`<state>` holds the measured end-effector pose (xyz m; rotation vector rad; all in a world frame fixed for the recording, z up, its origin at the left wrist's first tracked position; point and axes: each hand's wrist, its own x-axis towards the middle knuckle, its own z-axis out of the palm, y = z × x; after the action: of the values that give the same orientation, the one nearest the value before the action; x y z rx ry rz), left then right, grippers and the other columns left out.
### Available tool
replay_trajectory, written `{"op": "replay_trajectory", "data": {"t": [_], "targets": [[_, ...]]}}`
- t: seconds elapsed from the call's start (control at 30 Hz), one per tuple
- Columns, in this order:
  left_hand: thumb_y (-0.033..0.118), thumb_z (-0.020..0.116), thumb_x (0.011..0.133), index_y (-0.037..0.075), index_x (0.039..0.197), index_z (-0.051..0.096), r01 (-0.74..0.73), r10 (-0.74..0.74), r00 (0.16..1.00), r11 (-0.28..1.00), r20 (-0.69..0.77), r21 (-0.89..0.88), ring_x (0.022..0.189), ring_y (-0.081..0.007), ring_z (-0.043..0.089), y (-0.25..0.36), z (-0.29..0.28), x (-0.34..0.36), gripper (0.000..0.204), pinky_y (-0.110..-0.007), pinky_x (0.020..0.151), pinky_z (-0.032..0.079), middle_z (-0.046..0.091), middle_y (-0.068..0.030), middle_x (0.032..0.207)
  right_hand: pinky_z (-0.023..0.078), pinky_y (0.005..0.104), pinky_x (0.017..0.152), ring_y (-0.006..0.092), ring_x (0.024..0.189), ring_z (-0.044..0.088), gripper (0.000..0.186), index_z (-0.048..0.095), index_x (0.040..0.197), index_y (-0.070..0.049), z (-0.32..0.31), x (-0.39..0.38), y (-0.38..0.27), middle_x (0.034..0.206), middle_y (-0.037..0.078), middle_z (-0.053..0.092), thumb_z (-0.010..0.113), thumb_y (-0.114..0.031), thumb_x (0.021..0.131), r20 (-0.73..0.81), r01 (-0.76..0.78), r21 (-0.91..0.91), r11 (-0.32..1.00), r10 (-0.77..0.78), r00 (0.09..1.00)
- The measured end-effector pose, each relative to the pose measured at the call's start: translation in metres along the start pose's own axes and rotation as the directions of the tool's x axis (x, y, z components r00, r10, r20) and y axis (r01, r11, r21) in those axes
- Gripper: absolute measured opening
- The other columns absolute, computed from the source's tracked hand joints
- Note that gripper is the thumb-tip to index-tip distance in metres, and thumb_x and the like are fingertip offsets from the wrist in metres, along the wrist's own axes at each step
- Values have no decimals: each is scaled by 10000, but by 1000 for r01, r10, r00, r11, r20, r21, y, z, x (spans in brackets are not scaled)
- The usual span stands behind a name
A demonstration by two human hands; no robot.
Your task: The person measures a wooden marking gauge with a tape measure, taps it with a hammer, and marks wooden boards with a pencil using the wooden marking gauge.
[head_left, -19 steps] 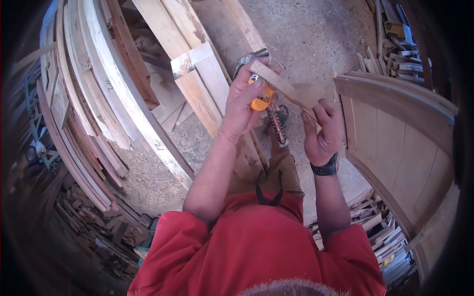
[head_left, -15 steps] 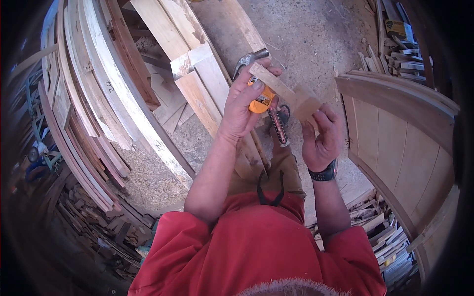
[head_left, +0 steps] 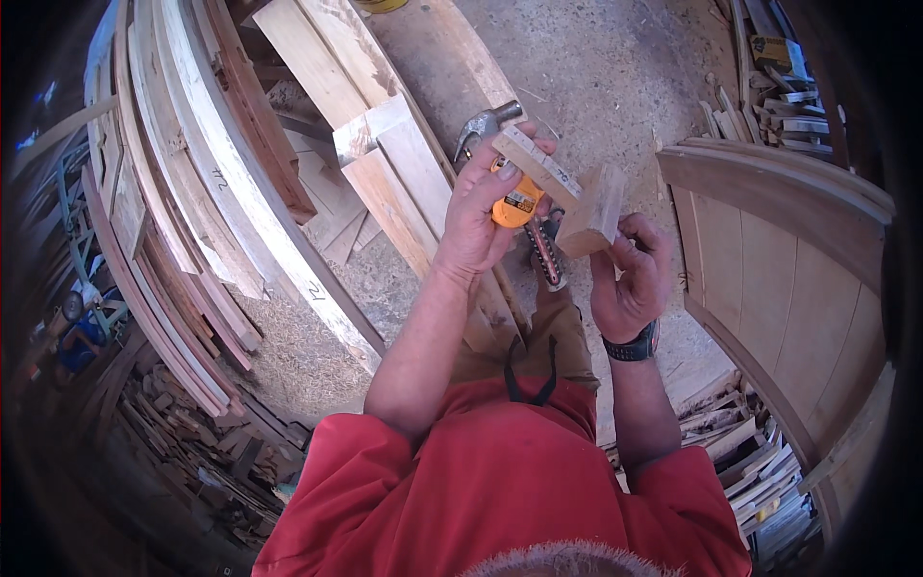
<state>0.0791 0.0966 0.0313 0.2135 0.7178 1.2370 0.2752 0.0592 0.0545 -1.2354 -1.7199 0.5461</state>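
My left hand is wrapped round a yellow tape measure. Its fingers also hold a narrow wooden strip above the tape. A claw hammer has its metal head beyond these fingers. An orange and black ridged grip shows below the hand, seemingly the hammer's handle; the stretch between is hidden. With fingertips and thumb, my right hand pinches the near end of a wooden block. The strip's right end meets this block; whether they are fixed together I cannot tell.
Stacked planks lie just left of my hands. Long boards lean farther left. At right stands a panelled wooden piece. Scrap wood is heaped at lower left, with more offcuts at upper right.
The wooden block has turned, so that its long face and its near end now show. The strip has tilted with it, showing its edge. Both hands have shifted slightly.
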Motion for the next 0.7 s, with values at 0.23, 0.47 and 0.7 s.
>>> {"op": "replay_trajectory", "data": {"t": [0.23,0.47,0.7], "targets": [[207,663,924,78,1404,545,24,-19,996,998,87,-63,1061,-234,650,2,-8,2,510,-371,780,552,641,-138,1283,549,362,797,288,941,678,403,674,1069,-29,-4,-4,2,1049,157,669,787,125,714,31,-41,22,999,40,999],[192,700,883,93,1247,588,54,-37,977,996,211,-74,1006,-232,638,3,-15,8,393,-374,744,548,630,-135,1215,545,370,830,296,956,673,390,659,1064,-14,-3,-14,6,1081,172,675,794,103,717,10,-70,61,996,70,998],[144,745,860,137,1238,589,61,-18,965,986,263,-156,972,-217,614,-1,-16,6,409,-369,728,538,607,-112,1202,543,373,858,306,988,681,356,665,1045,5,-5,-21,17,1155,207,680,753,112,716,17,-171,70,983,170,985]]}}
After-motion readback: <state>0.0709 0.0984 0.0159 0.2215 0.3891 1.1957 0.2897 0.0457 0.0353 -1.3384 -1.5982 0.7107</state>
